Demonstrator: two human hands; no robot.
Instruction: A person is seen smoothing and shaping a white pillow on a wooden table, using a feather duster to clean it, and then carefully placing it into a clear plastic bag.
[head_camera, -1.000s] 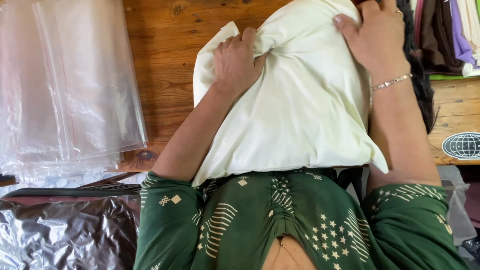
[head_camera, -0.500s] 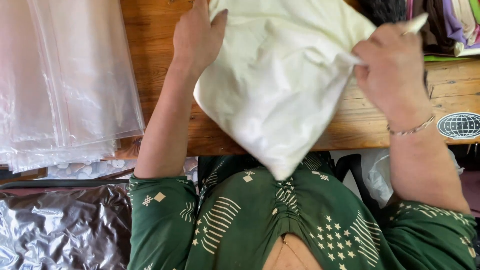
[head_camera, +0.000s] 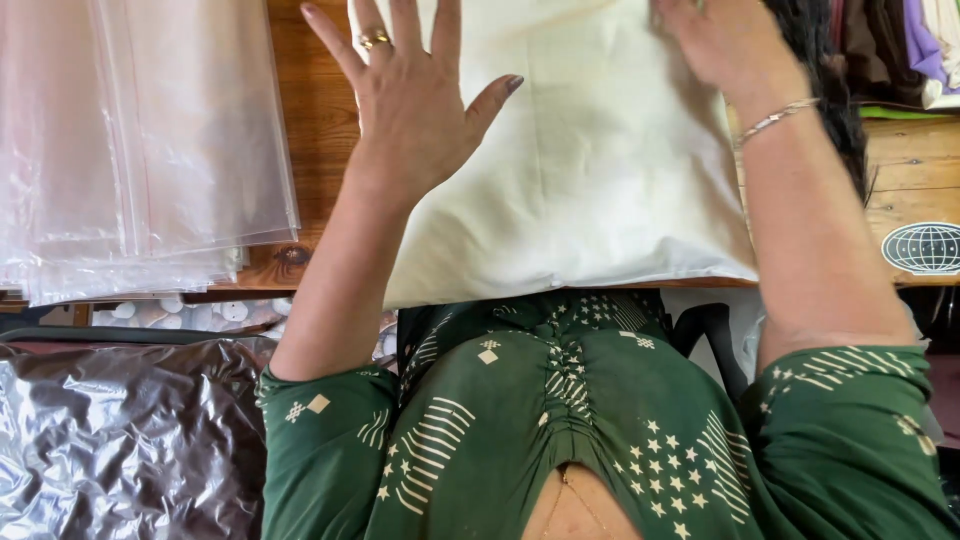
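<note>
A cream-white cushion (head_camera: 590, 170) lies flat on the wooden table (head_camera: 320, 130) in front of me, its near edge overhanging the table's front. My left hand (head_camera: 410, 95) rests palm-down on the cushion's left side with fingers spread wide; a ring shows on one finger. My right hand (head_camera: 725, 40) presses flat on the cushion's upper right, a thin bracelet on the wrist. Neither hand grips anything.
A stack of clear plastic bags (head_camera: 140, 150) lies on the table to the left. Crinkled silvery plastic (head_camera: 120, 430) sits low at the left. Folded coloured fabrics (head_camera: 905, 50) are piled at the upper right, with a round globe sticker (head_camera: 922, 247) on the table's right part.
Both hands let go of the bunched cushion fabric and opened. The cushion, tilted and lifted half a second ago, now lies flat on the table under my palms.
</note>
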